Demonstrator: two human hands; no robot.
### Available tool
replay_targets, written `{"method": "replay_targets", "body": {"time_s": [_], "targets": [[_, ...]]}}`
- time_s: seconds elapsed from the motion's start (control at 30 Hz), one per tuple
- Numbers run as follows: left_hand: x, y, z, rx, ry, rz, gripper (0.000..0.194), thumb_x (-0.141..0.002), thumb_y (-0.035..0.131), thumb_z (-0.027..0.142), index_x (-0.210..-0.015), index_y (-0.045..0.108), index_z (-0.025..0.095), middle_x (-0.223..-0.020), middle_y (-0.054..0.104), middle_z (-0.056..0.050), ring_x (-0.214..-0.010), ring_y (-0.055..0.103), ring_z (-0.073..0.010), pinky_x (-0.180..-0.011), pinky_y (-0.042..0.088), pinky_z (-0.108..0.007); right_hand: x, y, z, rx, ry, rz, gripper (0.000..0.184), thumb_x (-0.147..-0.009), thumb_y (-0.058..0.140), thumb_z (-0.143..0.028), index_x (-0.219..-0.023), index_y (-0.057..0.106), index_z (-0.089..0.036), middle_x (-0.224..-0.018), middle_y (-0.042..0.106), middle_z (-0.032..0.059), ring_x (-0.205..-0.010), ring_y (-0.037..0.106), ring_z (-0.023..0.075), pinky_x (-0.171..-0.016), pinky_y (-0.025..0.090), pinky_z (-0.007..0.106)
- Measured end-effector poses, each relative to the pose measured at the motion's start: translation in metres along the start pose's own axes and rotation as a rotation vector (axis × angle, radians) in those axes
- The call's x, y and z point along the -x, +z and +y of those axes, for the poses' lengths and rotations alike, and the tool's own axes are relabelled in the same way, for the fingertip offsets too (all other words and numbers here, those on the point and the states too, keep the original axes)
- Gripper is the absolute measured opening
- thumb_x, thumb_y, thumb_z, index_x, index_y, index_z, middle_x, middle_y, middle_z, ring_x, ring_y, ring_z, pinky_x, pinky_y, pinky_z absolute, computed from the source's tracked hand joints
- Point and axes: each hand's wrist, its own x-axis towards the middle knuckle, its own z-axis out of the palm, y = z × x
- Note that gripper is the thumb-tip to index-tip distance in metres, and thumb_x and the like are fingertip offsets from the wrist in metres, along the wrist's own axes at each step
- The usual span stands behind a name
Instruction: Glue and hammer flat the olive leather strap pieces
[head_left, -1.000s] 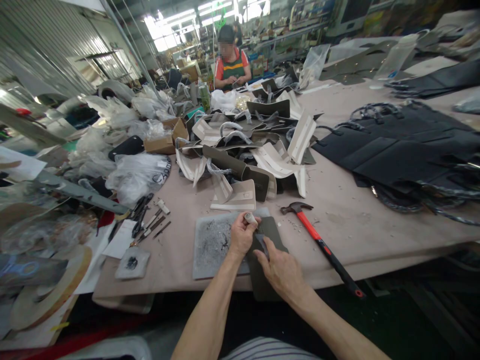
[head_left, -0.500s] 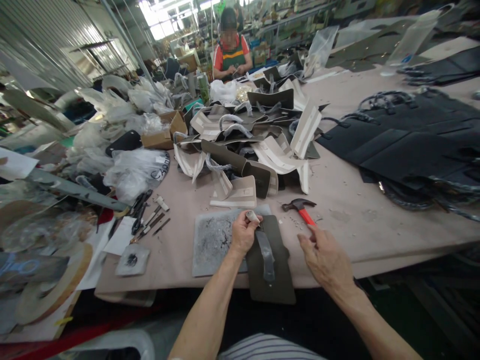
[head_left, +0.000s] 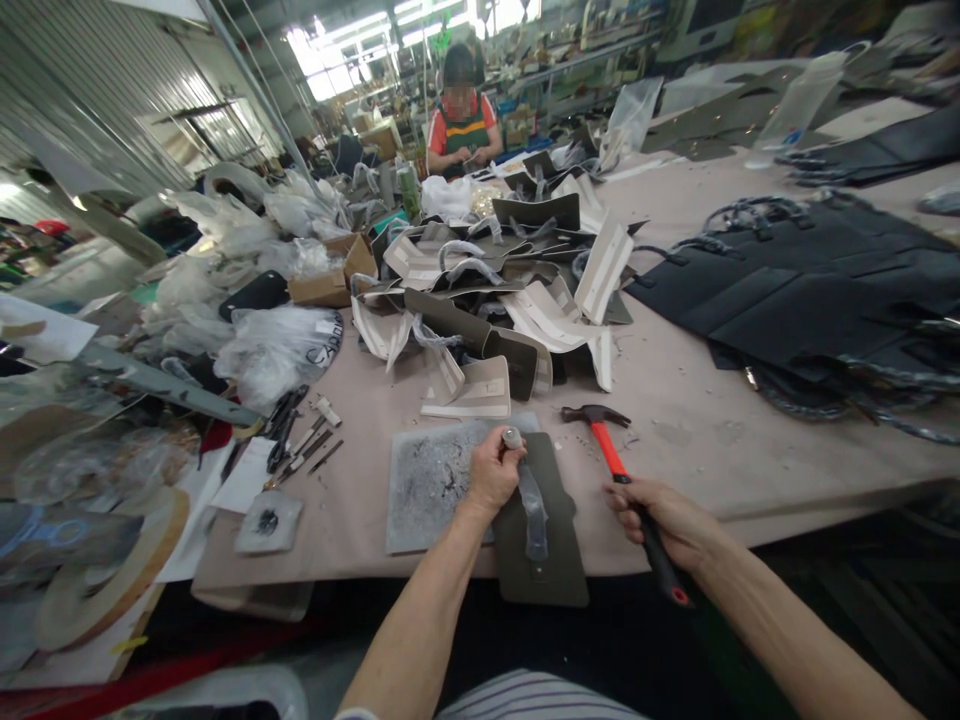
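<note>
Across a pinkish-brown table (head_left: 679, 465), our left hand (head_left: 493, 478) pinches a pale cylinder (head_left: 512, 438) over the far end of a dark panel (head_left: 562, 510), while our right hand (head_left: 670, 515) wraps the handle of a hammer (head_left: 606, 445); the panel overlaps a gray slab (head_left: 426, 490) and juts past the table's near edge

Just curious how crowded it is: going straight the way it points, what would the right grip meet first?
Probably the dark panel, though depth is unclear: the right grip might pass above it.
</note>
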Motion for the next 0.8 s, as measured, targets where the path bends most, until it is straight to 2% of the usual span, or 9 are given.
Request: {"method": "replay_targets", "body": {"time_s": [0.1,0.27,0.43,0.5,0.57,0.63,0.67,0.73,0.8], "targets": [[0.0,-0.002,0.0,-0.1,0.071,-0.072,0.019,-0.082,0.059,0.008,-0.096,0.066,0.02,-0.088,0.075,-0.002,-0.082,0.07,-0.0173,-0.078,0.054,-0.027,0.02,0.01,-0.019,-0.12,-0.052,0.047,0.026,-0.089,0.044,-0.05,-0.084,0.047,-0.024,-0.06,0.041,-0.0069,-0.04,0.032,0.0097,-0.04,0.028,0.023],[-0.001,-0.003,-0.006,-0.112,0.094,-0.104,0.021,-0.084,0.058,0.01,-0.099,0.067,0.02,-0.087,0.075,-0.002,-0.079,0.07,-0.0169,-0.076,0.054,-0.027,0.049,0.009,-0.035,0.54,-0.645,0.427,0.041,-0.095,0.039,-0.06,-0.076,0.046,-0.024,-0.055,0.049,-0.0009,-0.046,0.044,0.0141,-0.048,0.028,0.027],[0.001,-0.003,-0.008,-0.115,0.073,-0.101,0.013,-0.083,0.06,0.011,-0.091,0.068,0.019,-0.08,0.073,-0.001,-0.075,0.068,-0.0167,-0.073,0.052,-0.026,0.063,-0.004,-0.059,1.017,-0.802,0.365,0.042,-0.1,0.038,-0.054,-0.074,0.048,-0.023,-0.051,0.049,-0.002,-0.038,0.034,0.0113,-0.045,0.014,0.028],[0.001,-0.003,-0.007,-0.106,0.072,-0.103,0.015,-0.083,0.06,0.011,-0.093,0.068,0.019,-0.083,0.074,-0.001,-0.078,0.069,-0.0171,-0.075,0.053,-0.027,0.076,-0.007,-0.082,0.978,-0.903,0.458,0.043,-0.101,0.037,-0.056,-0.074,0.047,-0.024,-0.05,0.048,-0.0027,-0.039,0.036,0.0115,-0.046,0.017,0.028],[0.001,-0.002,-0.007,-0.081,0.075,-0.1,0.017,-0.084,0.06,0.012,-0.096,0.068,0.02,-0.086,0.075,-0.002,-0.081,0.07,-0.0175,-0.078,0.053,-0.027,0.089,-0.005,-0.101,0.81,-0.978,0.672,0.042,-0.101,0.037,-0.055,-0.077,0.049,-0.024,-0.053,0.05,-0.0023,-0.043,0.042,0.0124,-0.048,0.025,0.027],[0.001,-0.003,-0.006,-0.061,0.074,-0.099,0.018,-0.084,0.06,0.012,-0.098,0.068,0.02,-0.087,0.075,-0.002,-0.082,0.07,-0.0178,-0.08,0.053,-0.028,0.094,0.001,-0.106,0.625,-0.999,0.861,0.037,-0.102,0.036,-0.052,-0.083,0.051,-0.023,-0.056,0.054,-0.001,-0.047,0.049,0.0134,-0.052,0.033,0.027],[0.001,-0.003,-0.005,-0.061,0.073,-0.099,0.018,-0.084,0.06,0.012,-0.098,0.068,0.02,-0.087,0.075,-0.002,-0.082,0.07,-0.0179,-0.08,0.053,-0.028,0.093,0.004,-0.1,0.596,-1.004,0.884,0.037,-0.103,0.036,-0.051,-0.084,0.051,-0.023,-0.056,0.054,-0.0006,-0.047,0.05,0.0136,-0.052,0.034,0.027],[0.001,-0.004,-0.004,-0.074,0.063,-0.103,0.017,-0.084,0.06,0.012,-0.096,0.069,0.02,-0.085,0.075,-0.002,-0.081,0.069,-0.0179,-0.079,0.053,-0.028,0.082,0.008,-0.078,0.726,-0.993,0.736,0.04,-0.102,0.034,-0.051,-0.076,0.048,-0.024,-0.05,0.05,-0.0013,-0.04,0.044,0.0129,-0.047,0.026,0.028],[0.001,-0.005,-0.003,-0.091,0.054,-0.113,0.016,-0.083,0.06,0.012,-0.094,0.069,0.02,-0.084,0.073,-0.001,-0.08,0.068,-0.0174,-0.078,0.052,-0.027,0.067,0.005,-0.051,0.958,-0.832,0.465,0.039,-0.1,0.036,-0.05,-0.072,0.045,-0.024,-0.048,0.048,-0.0013,-0.037,0.039,0.0126,-0.046,0.016,0.029]]}}
